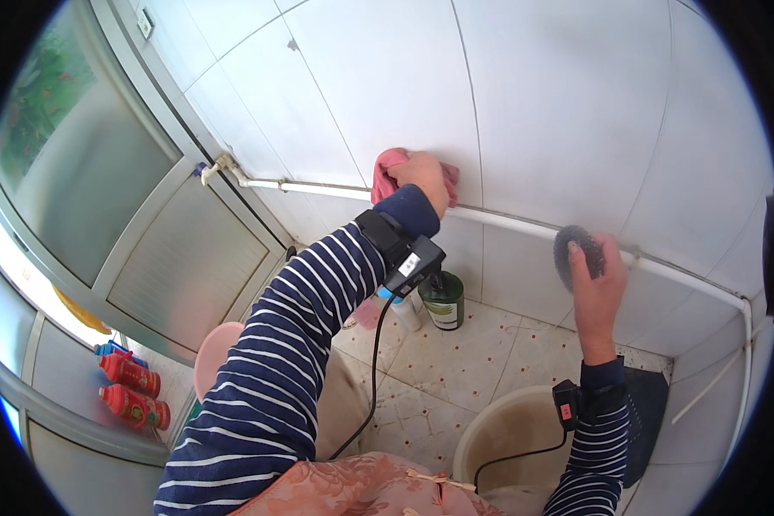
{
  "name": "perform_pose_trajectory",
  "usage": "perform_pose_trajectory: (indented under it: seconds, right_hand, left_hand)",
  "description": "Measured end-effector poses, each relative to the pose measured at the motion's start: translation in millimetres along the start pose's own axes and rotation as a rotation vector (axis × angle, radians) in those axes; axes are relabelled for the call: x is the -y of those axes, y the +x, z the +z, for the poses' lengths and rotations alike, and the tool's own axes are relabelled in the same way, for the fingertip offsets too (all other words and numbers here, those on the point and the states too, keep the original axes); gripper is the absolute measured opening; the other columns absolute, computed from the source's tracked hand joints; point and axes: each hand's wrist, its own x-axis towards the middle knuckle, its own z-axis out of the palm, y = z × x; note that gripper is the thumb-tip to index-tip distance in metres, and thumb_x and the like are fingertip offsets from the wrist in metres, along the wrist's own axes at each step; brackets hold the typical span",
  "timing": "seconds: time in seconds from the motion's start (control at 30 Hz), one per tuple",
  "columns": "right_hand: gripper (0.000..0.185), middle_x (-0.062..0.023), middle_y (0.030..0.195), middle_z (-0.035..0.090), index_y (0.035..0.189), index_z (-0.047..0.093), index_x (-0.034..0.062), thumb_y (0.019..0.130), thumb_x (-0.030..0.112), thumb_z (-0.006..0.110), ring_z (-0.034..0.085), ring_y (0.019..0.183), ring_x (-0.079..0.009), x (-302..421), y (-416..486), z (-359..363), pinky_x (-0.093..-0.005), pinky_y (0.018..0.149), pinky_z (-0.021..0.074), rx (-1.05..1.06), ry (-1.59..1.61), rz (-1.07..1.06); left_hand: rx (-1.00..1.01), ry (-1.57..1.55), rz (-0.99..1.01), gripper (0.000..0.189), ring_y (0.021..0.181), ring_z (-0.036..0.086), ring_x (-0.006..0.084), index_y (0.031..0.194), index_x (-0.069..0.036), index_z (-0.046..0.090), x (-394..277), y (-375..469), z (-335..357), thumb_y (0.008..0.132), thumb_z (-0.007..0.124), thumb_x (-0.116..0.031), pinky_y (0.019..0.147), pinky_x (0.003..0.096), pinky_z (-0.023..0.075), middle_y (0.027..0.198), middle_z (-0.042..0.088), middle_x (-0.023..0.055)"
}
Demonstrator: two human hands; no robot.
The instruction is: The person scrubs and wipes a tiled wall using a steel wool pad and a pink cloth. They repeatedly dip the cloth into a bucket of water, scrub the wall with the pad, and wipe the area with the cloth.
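Observation:
My left hand point(422, 175) presses a bunched pink cloth point(387, 169) against the white tiled wall point(400, 84), just above a white pipe point(511, 222) that runs along it. Part of the cloth hangs over the pipe, and the palm side of that hand is hidden. To the right, my right hand point(601, 284) grips a dark grey wire scouring pad point(571, 255) between thumb and fingers. The pad is in front of the pipe; whether it touches the pipe I cannot tell.
Below my left forearm stand a green pump bottle point(444, 303) and a white bottle point(405, 314) on the floor tiles. A beige bucket point(471, 445) is near my right arm. At left are a tap point(216, 168), a framed door point(187, 258), a pink basin point(214, 361) and red bottles point(135, 406).

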Motion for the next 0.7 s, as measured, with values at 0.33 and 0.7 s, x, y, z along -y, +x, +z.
perform_pose_trajectory:
  seconds: [0.33,0.7]
  right_hand:
    - [0.016,-0.0047,0.092,0.066,0.110,0.057,0.0016,0.108,0.018,0.056,0.063,0.086,-0.0109,30,-1,14,-0.0272,0.077,0.0505,0.123,0.039,0.014]
    - [0.026,-0.0056,0.085,0.071,0.117,0.055,0.0035,0.098,0.012,0.070,0.065,0.074,-0.0093,94,-3,201,-0.0245,0.064,0.0509,0.471,-0.029,0.223]
  left_hand:
    - [-0.252,-0.716,0.214,0.015,0.080,0.068,0.0244,0.112,-0.009,0.054,-89,-35,-100,0.110,0.042,-0.019,0.069,0.0399,0.0599,0.096,0.067,0.0079]
    - [-0.326,-0.636,0.376,0.025,0.115,0.064,0.0268,0.123,-0.006,0.055,-111,-61,-386,0.113,0.040,-0.024,0.103,0.0466,0.0539,0.119,0.064,0.0107]
